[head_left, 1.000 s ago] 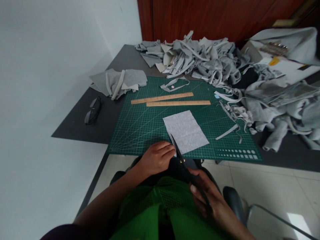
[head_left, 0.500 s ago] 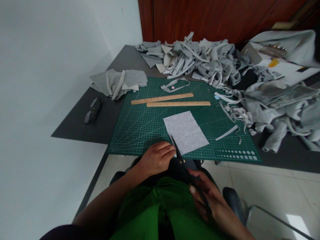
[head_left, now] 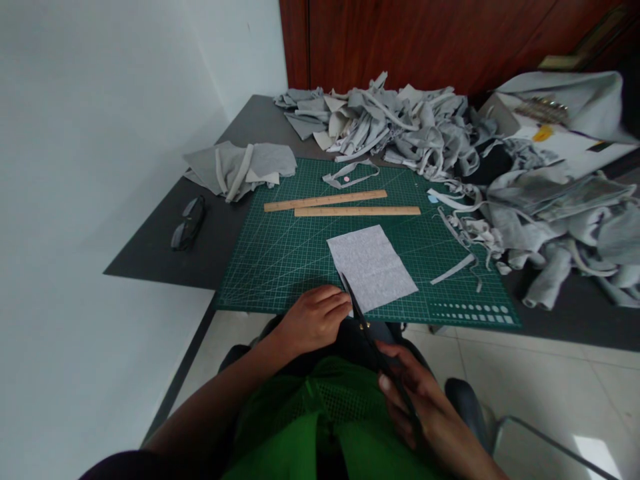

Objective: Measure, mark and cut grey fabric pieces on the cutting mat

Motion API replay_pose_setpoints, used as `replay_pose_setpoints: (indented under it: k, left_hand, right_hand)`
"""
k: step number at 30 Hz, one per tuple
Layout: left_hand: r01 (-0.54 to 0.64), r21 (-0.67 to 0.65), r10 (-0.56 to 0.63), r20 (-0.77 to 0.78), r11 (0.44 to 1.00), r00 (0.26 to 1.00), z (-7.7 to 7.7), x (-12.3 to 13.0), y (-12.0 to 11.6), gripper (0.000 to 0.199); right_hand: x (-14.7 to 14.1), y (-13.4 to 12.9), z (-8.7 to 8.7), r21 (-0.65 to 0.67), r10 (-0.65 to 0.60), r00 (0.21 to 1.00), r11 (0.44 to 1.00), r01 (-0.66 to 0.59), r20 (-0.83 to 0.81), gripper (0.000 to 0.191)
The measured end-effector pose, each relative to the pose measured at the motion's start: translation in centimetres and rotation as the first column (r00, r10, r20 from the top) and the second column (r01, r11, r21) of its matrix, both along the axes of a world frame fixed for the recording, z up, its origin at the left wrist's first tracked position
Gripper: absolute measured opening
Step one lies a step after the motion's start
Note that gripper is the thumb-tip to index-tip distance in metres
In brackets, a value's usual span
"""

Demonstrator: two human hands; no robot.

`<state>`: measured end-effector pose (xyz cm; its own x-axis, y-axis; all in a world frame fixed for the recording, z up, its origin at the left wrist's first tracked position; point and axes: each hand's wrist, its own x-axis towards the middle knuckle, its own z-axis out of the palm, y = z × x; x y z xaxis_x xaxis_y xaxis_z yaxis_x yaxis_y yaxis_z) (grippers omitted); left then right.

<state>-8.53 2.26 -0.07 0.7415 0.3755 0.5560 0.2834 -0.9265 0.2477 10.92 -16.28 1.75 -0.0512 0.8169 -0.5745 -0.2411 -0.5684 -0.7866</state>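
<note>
A light grey square of fabric [head_left: 376, 270] lies flat on the green cutting mat [head_left: 265, 260], near its front edge. My right hand [head_left: 413, 393] is wrapped round the handles of black scissors [head_left: 373, 343]. Their blades point away from me and lie along the fabric's left edge. My left hand [head_left: 317, 317] is closed beside the blades, pinching the narrow edge of the fabric at the near left corner. The fingertips hide most of that edge.
Two wooden rulers [head_left: 340, 204] lie behind the fabric. Grey scraps [head_left: 410, 123] are heaped at the back and right, with a white box [head_left: 565, 143] behind. Folded grey fabric [head_left: 240, 167] and glasses [head_left: 189, 223] lie on the left. A thin strip [head_left: 453, 269] rests on the mat.
The scissor blades look closer together along the fabric's left edge. Both hands stay almost in place; the view has tilted slightly.
</note>
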Motion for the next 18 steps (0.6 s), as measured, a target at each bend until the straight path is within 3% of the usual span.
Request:
replay_pose_setpoints:
  k: [7,14,18]
  left_hand:
    - [-0.001,0.000,0.001,-0.008,1.000,1.000,0.2,0.0,0.0,0.024]
    - [-0.055,0.014,0.054,0.062,0.998,0.997,0.8,0.0,-0.4,0.021]
    - [-0.009,-0.010,0.009,0.080,1.000,0.997,0.8,0.0,-0.3,0.019]
  right_hand:
    - [-0.2,0.3,0.1,0.000,-0.007,1.000,1.000,0.007,-0.015,0.064]
    - [-0.2,0.6,0.5,-0.112,-0.168,0.981,0.981,0.157,-0.096,0.069]
    - [0.4,1.2,0.8,-0.101,-0.142,0.984,0.986,0.131,-0.111,0.065]
